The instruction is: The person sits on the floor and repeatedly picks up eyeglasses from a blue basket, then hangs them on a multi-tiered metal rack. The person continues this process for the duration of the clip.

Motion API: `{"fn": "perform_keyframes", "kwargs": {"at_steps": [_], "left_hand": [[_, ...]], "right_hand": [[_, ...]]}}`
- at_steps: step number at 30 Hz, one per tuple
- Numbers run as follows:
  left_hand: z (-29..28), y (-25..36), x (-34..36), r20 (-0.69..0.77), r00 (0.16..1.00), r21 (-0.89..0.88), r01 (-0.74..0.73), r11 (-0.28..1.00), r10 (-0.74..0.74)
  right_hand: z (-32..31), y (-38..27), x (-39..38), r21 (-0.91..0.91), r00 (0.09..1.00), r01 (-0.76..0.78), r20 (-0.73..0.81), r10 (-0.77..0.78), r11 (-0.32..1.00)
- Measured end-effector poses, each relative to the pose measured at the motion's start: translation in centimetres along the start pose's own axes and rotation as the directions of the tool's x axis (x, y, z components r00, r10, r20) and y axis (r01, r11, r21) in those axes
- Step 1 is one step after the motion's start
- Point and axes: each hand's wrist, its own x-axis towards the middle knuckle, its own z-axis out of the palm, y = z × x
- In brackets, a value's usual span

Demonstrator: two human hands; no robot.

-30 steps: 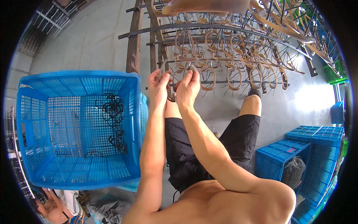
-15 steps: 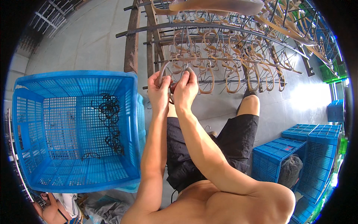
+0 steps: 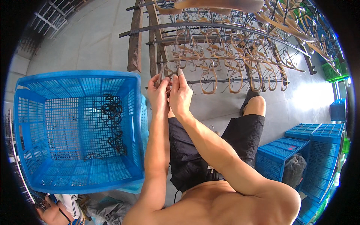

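My left hand (image 3: 157, 97) is closed around a curved, brownish loop-shaped piece (image 3: 162, 72), which rises above the fingers. Close against it, my right hand (image 3: 180, 99) has its thumb and fingers pinched together at the lower part of that loop. What the right fingertips grip is too small and too covered to make out. Both hands are just in front of a rack, where many similar tan loop pieces (image 3: 209, 82) hang from dark rods (image 3: 157, 28) on thin wire hooks.
On my left stands a large blue mesh crate (image 3: 78, 187) with tangled black wire hooks (image 3: 112, 112) along its right side. Blue crates (image 3: 277, 150) and a dark plastic bag (image 3: 294, 170) are at my right. Another person (image 3: 56, 213) sits at the lower left.
My right hand has shifted left, closer to my left hand, and its fingers now meet at the loop piece. The whole view has moved slightly.
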Motion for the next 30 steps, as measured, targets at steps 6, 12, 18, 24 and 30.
{"fn": "perform_keyframes", "kwargs": {"at_steps": [6, 12, 18, 24, 30], "left_hand": [[-0.3, -0.1, 0.1, -0.003, 0.999, 0.002, 0.041, 0.999, -0.041], [0.2, 0.2, 0.1, 0.007, 0.995, -0.017, 0.1, 0.995, -0.1], [0.3, 0.3, 0.2, -0.01, 0.984, -0.03, 0.175, 0.984, -0.176], [-1.2, 1.2, -1.5, -0.134, 0.975, 0.319, -0.125, 0.94, 0.175], [-5.4, 3.4, -8.3, 0.009, 0.996, 0.087, -0.092, 0.992, 0.091]], "right_hand": [[-0.7, -0.2, 0.2, -0.084, 0.996, 0.077, 0.048, -0.073, 0.993], [-1.7, -0.5, 0.6, -0.115, 0.989, 0.149, 0.027, -0.146, 0.982], [-2.2, 0.1, 1.4, -0.026, 0.999, 0.01, 0.052, -0.008, 1.0], [-3.5, 2.3, -0.5, -0.061, 0.995, -0.063, 0.077, 0.068, 0.996], [-8.4, 5.4, -6.4, -0.363, 0.903, -0.134, 0.338, 0.265, 0.922]]}}
